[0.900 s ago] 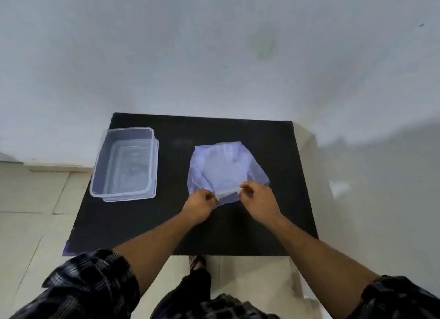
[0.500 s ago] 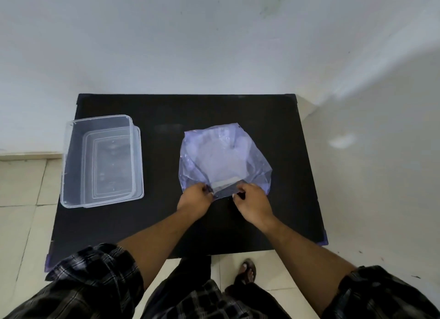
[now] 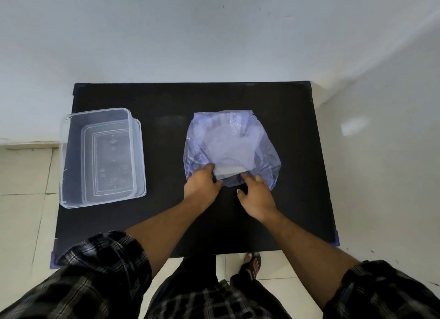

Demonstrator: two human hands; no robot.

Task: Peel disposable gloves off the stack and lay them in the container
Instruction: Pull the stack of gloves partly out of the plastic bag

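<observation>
A bluish see-through plastic bag (image 3: 262, 152) lies in the middle of the black table (image 3: 166, 128), with a whitish stack of disposable gloves (image 3: 226, 147) showing through it. My left hand (image 3: 202, 183) pinches the near edge of the bag's mouth at its left. My right hand (image 3: 256, 195) rests at the mouth's right side, its fingers spread and touching the plastic. A clear plastic container (image 3: 69, 195) stands on the table's left part and holds no gloves.
A white wall runs close behind the table's far edge, and another wall rises on the right. Tiled floor lies to the left and below the near edge, where my sandalled foot (image 3: 252, 264) shows. My checked sleeves fill the bottom corners.
The camera has tilted down, so the table sits lower in view. My right hand has let go of its pinch on the bag's edge and spread its fingers. The left hand keeps its hold.
</observation>
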